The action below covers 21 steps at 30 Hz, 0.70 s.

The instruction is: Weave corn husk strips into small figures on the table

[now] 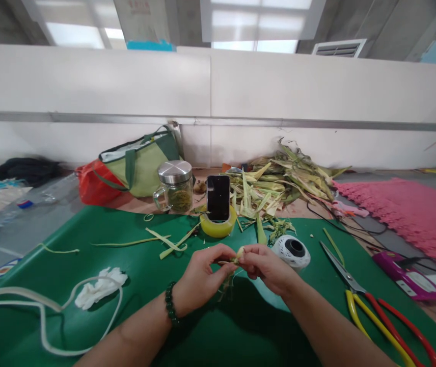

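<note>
My left hand (205, 275), with a dark green bead bracelet (171, 304) at the wrist, is closed in a pinch. Its thumb and fingertips meet those of my right hand (267, 267), which is pinched too. Between them shows a small pale yellow-green piece of corn husk (240, 253); the fingers cover much of it. Thin, blurred strands hang below the fingertips. A white spool (290, 251) with a dark core lies just beyond my right hand. Past the hands, a phone (218, 198) stands upright in a yellow tape roll (218, 229).
A pile of husks (275, 178) lies at the back. Scissors (350, 280) with red and yellow handles lie open at right. A glass mug (175, 191) and a green bag (137, 165) stand back left. White cord (44, 326) and crumpled tissue (101, 289) lie on the green mat (141, 326).
</note>
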Available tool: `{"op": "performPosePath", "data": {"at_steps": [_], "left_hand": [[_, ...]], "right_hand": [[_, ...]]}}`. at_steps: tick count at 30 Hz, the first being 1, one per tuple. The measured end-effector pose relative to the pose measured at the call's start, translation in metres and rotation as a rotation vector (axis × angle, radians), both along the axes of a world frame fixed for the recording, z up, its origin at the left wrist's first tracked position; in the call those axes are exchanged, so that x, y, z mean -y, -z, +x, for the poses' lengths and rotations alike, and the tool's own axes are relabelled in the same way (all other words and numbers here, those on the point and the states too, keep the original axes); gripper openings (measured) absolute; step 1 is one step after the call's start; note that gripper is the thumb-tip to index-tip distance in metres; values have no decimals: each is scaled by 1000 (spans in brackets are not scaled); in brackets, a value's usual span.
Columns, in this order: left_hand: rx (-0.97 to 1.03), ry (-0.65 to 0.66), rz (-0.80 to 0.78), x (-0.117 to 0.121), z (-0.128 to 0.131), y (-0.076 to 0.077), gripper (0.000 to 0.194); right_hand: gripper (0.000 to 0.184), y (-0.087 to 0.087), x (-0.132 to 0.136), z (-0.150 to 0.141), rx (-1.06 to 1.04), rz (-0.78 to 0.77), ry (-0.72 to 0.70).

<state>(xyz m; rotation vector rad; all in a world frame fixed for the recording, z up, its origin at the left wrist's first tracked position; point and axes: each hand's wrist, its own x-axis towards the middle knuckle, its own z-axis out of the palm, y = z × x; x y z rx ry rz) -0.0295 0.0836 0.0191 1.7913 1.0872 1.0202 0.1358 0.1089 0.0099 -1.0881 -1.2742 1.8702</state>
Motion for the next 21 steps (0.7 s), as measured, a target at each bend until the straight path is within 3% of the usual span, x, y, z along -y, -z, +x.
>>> {"op": "performPosePath", "data": {"at_steps": [3, 7, 11, 13, 17, 21], "left_hand": [[81, -3, -73, 0, 1, 1, 12], [296, 60, -323, -2, 0, 2, 25], [420, 112, -457, -3, 0, 1, 34], [442, 92, -476, -3, 1, 2, 35], [416, 12, -404, -4, 1, 4, 34], [325, -33, -290, -4, 1, 4, 32]], "right_hand": [[18, -1, 0, 0, -34, -45, -14], [13, -4, 0, 0, -74, -155, -53], [12, -5, 0, 1, -82, -178, -82], [15, -6, 1, 3, -35, -29, -81], [16, -8, 5, 4, 186, 472, 55], [20, -7, 10, 1, 351, 733, 105]]}}
